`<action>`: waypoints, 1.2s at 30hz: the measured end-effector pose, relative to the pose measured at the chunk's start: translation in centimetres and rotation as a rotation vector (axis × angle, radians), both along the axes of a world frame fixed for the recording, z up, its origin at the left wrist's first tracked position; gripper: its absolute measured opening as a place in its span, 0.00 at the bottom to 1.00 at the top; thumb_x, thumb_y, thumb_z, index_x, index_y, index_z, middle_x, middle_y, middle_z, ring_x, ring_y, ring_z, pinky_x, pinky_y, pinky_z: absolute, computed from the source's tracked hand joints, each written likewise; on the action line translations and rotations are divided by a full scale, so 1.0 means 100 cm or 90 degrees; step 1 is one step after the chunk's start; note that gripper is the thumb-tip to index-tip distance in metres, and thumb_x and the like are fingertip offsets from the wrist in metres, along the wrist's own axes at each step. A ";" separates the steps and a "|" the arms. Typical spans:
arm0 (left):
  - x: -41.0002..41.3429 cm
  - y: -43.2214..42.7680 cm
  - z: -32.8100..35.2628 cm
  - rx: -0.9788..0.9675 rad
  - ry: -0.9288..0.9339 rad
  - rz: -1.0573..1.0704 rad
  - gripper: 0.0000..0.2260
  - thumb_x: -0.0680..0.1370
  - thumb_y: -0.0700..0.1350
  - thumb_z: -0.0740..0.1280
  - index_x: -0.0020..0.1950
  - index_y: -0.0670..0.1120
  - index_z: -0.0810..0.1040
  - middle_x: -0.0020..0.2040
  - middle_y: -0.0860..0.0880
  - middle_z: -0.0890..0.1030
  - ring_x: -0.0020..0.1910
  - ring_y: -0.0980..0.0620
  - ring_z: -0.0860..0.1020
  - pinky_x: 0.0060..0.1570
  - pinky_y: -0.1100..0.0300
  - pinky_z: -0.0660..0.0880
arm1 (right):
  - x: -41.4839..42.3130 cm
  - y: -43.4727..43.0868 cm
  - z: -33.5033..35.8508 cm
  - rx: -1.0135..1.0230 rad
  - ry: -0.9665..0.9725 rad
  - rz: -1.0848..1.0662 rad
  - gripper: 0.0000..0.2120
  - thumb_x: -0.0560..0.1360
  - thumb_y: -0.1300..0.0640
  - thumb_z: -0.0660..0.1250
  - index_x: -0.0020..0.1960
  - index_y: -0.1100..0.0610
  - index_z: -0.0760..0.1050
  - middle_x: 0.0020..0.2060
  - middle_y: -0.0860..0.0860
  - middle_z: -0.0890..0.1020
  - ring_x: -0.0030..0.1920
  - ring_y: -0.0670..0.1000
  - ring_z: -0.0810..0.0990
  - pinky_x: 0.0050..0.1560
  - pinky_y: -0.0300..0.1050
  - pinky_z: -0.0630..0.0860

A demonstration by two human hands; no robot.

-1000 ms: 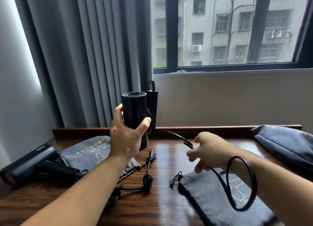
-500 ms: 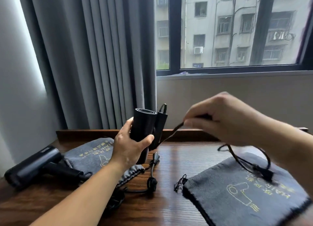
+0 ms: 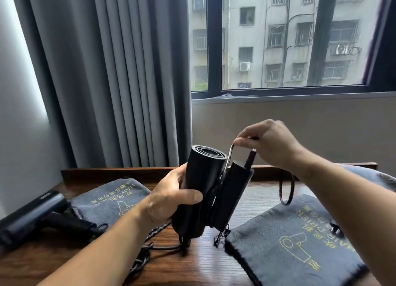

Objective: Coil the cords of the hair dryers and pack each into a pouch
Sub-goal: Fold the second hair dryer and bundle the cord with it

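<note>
My left hand (image 3: 169, 200) grips the barrel of a black folded hair dryer (image 3: 201, 187), held upright over the wooden table (image 3: 192, 268). Just above the dryer's folded handle, my right hand (image 3: 270, 144) pinches its black cord (image 3: 230, 155). A loop of that cord (image 3: 286, 191) hangs below my right wrist, and more cord runs between barrel and handle. A second black hair dryer (image 3: 32, 217) lies at the left. One grey pouch (image 3: 295, 243) with a yellow dryer print lies at the right, another grey pouch (image 3: 111, 198) at the left.
A third grey pouch (image 3: 383, 178) shows at the far right edge. The second dryer's cord (image 3: 147, 245) lies in a tangle on the table near my left forearm. Grey curtains (image 3: 107, 71) and a window wall stand behind the table's raised back edge.
My right hand has moved left and now holds the cord right above the dryer's handle, winding it closer. The plug end has left the right pouch. The dryer has tilted slightly.
</note>
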State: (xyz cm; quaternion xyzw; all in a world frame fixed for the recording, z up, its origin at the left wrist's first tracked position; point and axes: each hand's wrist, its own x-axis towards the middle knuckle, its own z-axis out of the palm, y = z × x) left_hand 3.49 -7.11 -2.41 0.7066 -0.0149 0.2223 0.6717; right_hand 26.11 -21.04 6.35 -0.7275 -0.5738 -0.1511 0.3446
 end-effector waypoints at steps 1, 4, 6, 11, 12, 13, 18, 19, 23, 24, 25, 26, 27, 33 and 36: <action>0.002 -0.003 0.001 -0.049 -0.026 -0.010 0.34 0.64 0.43 0.74 0.67 0.32 0.70 0.54 0.35 0.78 0.51 0.37 0.78 0.48 0.48 0.77 | -0.004 0.001 -0.008 -0.014 0.018 -0.003 0.04 0.74 0.48 0.74 0.41 0.43 0.86 0.29 0.39 0.82 0.36 0.36 0.81 0.42 0.40 0.77; 0.009 -0.013 0.011 -0.149 -0.126 0.047 0.30 0.67 0.43 0.72 0.65 0.33 0.70 0.50 0.33 0.78 0.46 0.37 0.81 0.41 0.45 0.80 | -0.026 0.003 -0.036 -0.070 0.027 -0.002 0.15 0.74 0.43 0.64 0.31 0.43 0.77 0.21 0.43 0.73 0.29 0.41 0.73 0.34 0.37 0.67; 0.016 -0.017 0.021 -0.195 -0.165 0.161 0.28 0.70 0.43 0.71 0.67 0.34 0.71 0.57 0.26 0.77 0.53 0.30 0.80 0.50 0.34 0.80 | -0.041 0.003 -0.051 -0.092 0.002 0.038 0.23 0.73 0.35 0.55 0.34 0.50 0.77 0.24 0.49 0.72 0.31 0.51 0.70 0.35 0.46 0.69; 0.024 -0.010 0.031 -0.157 -0.205 0.405 0.19 0.73 0.45 0.74 0.62 0.46 0.77 0.58 0.36 0.81 0.55 0.36 0.83 0.48 0.39 0.83 | -0.072 -0.004 -0.061 -0.200 -0.037 0.083 0.10 0.83 0.49 0.61 0.59 0.49 0.79 0.37 0.44 0.80 0.36 0.48 0.73 0.44 0.48 0.74; 0.023 -0.006 0.029 -0.121 -0.200 0.440 0.19 0.72 0.47 0.75 0.62 0.48 0.78 0.56 0.39 0.82 0.54 0.38 0.83 0.47 0.41 0.83 | -0.074 -0.008 -0.061 -0.229 -0.039 0.081 0.09 0.83 0.51 0.61 0.58 0.50 0.79 0.35 0.45 0.78 0.34 0.48 0.73 0.43 0.48 0.75; 0.021 -0.003 0.027 -0.079 -0.193 0.471 0.20 0.71 0.48 0.76 0.61 0.49 0.78 0.55 0.42 0.83 0.53 0.40 0.84 0.48 0.42 0.83 | -0.076 -0.012 -0.060 -0.260 -0.036 0.075 0.09 0.83 0.51 0.60 0.57 0.50 0.78 0.34 0.46 0.77 0.33 0.48 0.73 0.42 0.48 0.75; 0.017 0.007 0.012 0.199 -0.089 0.597 0.28 0.69 0.54 0.78 0.66 0.54 0.73 0.53 0.52 0.83 0.52 0.53 0.83 0.52 0.51 0.83 | -0.091 -0.030 -0.040 -0.344 -0.123 0.026 0.10 0.82 0.52 0.59 0.52 0.53 0.79 0.38 0.50 0.80 0.38 0.53 0.78 0.43 0.48 0.77; 0.017 0.006 0.010 0.255 -0.061 0.614 0.29 0.68 0.55 0.77 0.66 0.56 0.72 0.54 0.53 0.82 0.52 0.54 0.82 0.52 0.54 0.82 | -0.092 -0.033 -0.035 -0.338 -0.150 0.015 0.11 0.81 0.53 0.59 0.49 0.54 0.79 0.38 0.50 0.81 0.39 0.54 0.78 0.42 0.48 0.77; 0.012 0.003 0.002 0.399 0.006 0.606 0.30 0.66 0.54 0.78 0.67 0.58 0.72 0.54 0.56 0.78 0.53 0.61 0.76 0.48 0.72 0.73 | -0.081 -0.046 -0.007 -0.291 -0.153 -0.008 0.09 0.79 0.45 0.63 0.48 0.48 0.79 0.36 0.47 0.80 0.39 0.53 0.79 0.44 0.48 0.80; 0.010 0.005 0.000 0.402 0.023 0.598 0.29 0.66 0.53 0.78 0.66 0.59 0.73 0.53 0.57 0.79 0.52 0.61 0.77 0.49 0.69 0.75 | -0.074 -0.049 0.001 -0.268 -0.153 -0.007 0.08 0.79 0.43 0.65 0.49 0.45 0.80 0.36 0.44 0.79 0.39 0.51 0.78 0.45 0.48 0.80; 0.007 0.007 -0.003 0.384 0.040 0.576 0.28 0.66 0.52 0.79 0.64 0.61 0.74 0.51 0.56 0.81 0.51 0.59 0.79 0.49 0.64 0.76 | -0.066 -0.051 0.008 -0.238 -0.161 -0.003 0.07 0.78 0.42 0.66 0.49 0.43 0.80 0.34 0.42 0.78 0.39 0.49 0.78 0.46 0.48 0.79; 0.004 0.008 -0.004 0.348 0.062 0.535 0.27 0.66 0.51 0.79 0.62 0.62 0.75 0.49 0.55 0.83 0.49 0.58 0.81 0.49 0.60 0.78 | -0.058 -0.052 0.014 -0.206 -0.173 0.001 0.07 0.77 0.41 0.67 0.48 0.42 0.81 0.33 0.40 0.78 0.39 0.49 0.77 0.47 0.48 0.79; 0.002 0.009 -0.004 0.310 0.081 0.479 0.26 0.66 0.51 0.79 0.61 0.63 0.76 0.47 0.54 0.85 0.49 0.56 0.82 0.50 0.55 0.80 | -0.051 -0.051 0.019 -0.178 -0.181 0.001 0.06 0.77 0.41 0.67 0.48 0.41 0.80 0.33 0.40 0.78 0.40 0.49 0.77 0.48 0.49 0.79; 0.003 0.000 0.005 0.270 0.128 0.223 0.25 0.64 0.50 0.76 0.61 0.55 0.79 0.52 0.49 0.85 0.53 0.47 0.83 0.58 0.42 0.79 | -0.020 -0.032 0.022 -0.067 -0.121 0.025 0.06 0.71 0.39 0.73 0.44 0.39 0.83 0.36 0.40 0.80 0.42 0.43 0.78 0.47 0.46 0.77; 0.000 -0.003 0.009 0.183 0.092 0.100 0.27 0.65 0.50 0.76 0.63 0.47 0.79 0.55 0.42 0.84 0.54 0.46 0.82 0.55 0.48 0.78 | -0.012 -0.028 0.021 -0.045 -0.027 0.047 0.04 0.69 0.45 0.78 0.41 0.43 0.86 0.34 0.41 0.83 0.39 0.39 0.79 0.40 0.29 0.71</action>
